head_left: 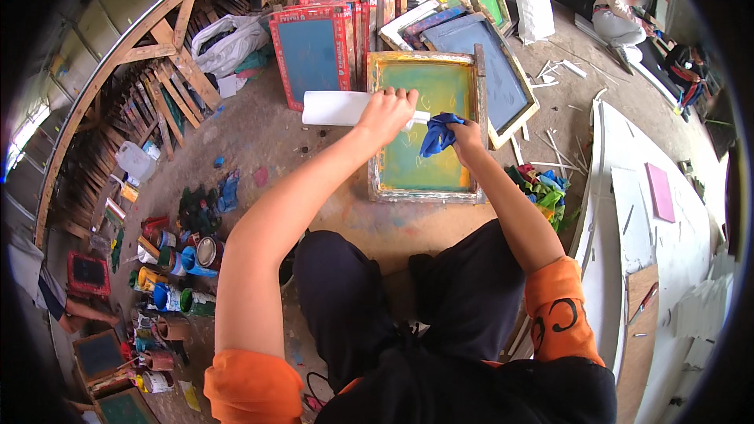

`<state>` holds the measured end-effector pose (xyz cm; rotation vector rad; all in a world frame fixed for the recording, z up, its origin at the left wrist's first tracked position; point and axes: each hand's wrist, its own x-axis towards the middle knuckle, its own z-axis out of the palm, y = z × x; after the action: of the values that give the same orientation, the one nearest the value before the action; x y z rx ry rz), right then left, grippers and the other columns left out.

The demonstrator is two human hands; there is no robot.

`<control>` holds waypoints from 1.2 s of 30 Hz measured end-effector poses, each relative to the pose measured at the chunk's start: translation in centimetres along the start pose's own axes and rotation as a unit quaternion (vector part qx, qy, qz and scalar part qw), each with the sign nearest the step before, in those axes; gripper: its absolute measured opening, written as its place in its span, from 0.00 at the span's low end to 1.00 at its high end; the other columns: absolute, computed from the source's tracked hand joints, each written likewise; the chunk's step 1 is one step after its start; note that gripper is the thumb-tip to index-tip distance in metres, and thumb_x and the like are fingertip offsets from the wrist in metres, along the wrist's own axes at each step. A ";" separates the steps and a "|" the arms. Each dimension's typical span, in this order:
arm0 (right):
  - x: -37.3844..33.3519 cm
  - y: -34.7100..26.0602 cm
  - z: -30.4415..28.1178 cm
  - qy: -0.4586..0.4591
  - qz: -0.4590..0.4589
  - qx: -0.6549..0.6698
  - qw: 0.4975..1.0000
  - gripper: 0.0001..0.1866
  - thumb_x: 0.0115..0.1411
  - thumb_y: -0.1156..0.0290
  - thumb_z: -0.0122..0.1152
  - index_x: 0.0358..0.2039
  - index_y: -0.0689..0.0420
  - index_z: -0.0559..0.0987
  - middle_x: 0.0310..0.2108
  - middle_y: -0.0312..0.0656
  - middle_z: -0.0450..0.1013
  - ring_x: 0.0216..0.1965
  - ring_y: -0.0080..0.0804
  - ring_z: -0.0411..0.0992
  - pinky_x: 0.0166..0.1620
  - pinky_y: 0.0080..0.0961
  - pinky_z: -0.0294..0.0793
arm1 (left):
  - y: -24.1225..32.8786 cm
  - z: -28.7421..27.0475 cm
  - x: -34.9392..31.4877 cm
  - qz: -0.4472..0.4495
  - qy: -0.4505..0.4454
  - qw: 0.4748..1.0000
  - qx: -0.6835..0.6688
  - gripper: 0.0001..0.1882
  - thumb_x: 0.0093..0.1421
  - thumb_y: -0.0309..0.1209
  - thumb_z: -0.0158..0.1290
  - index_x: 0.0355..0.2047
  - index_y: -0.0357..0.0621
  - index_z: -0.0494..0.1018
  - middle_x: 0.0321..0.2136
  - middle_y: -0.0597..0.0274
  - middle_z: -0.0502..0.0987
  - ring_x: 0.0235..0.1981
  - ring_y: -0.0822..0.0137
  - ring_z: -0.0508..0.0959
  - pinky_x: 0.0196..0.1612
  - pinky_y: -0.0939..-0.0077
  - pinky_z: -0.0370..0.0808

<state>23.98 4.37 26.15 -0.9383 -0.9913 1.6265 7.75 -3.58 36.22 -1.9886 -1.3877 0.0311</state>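
Observation:
My left hand (388, 116) is wrapped round a white bottle (333, 107), held sideways above a screen-printing frame (428, 163). The bottle's narrow end points right, toward a crumpled blue cloth (437, 137). That cloth is pinched in my right hand (468, 141), close to the bottle's tip. Whether tip and cloth touch, I cannot tell. Below both hands, the frame has a worn, paint-stained wooden border and a yellow-green mesh with faint lettering.
Red-edged screens (316, 55) stand behind, beside a grey-blue screen (491, 71). Paint cans (208, 251) crowd the floor at left. Colourful rags (542, 192) lie right of the frame, near a white board (628, 141). Another person (620, 20) sits at far right.

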 end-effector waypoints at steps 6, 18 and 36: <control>-0.2 0.6 1.0 -0.001 0.001 0.001 1.000 0.13 0.53 0.87 0.43 0.39 0.74 0.70 0.36 0.52 0.71 0.35 0.38 0.73 0.38 0.28 0.74 | -0.6 1.3 -0.8 -0.008 0.012 1.000 0.018 0.18 0.38 0.23 0.57 0.31 0.40 0.63 0.24 0.60 0.73 0.30 0.64 0.76 0.29 0.75 0.74; 1.5 3.6 2.0 -0.031 0.036 -0.022 0.999 0.15 0.48 0.85 0.48 0.38 0.68 0.74 0.32 0.45 0.73 0.29 0.30 0.73 0.32 0.24 0.73 | -0.5 3.7 -3.8 -0.069 -0.022 0.995 -0.066 0.21 0.38 0.27 0.59 0.33 0.39 0.63 0.27 0.56 0.73 0.32 0.61 0.76 0.30 0.70 0.75; 3.6 11.9 7.8 -0.165 0.078 -0.364 0.913 0.15 0.45 0.78 0.53 0.36 0.63 0.78 0.30 0.46 0.75 0.31 0.31 0.73 0.34 0.25 0.70 | -3.8 18.9 -18.7 -0.346 -0.258 0.839 -0.332 0.38 0.34 0.32 0.67 0.45 0.38 0.61 0.46 0.46 0.65 0.50 0.47 0.65 0.52 0.61 0.65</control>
<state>12.01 4.24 17.63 -1.2721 -1.8770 1.5899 -10.77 -8.54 17.37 -1.9140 -2.7101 -0.3059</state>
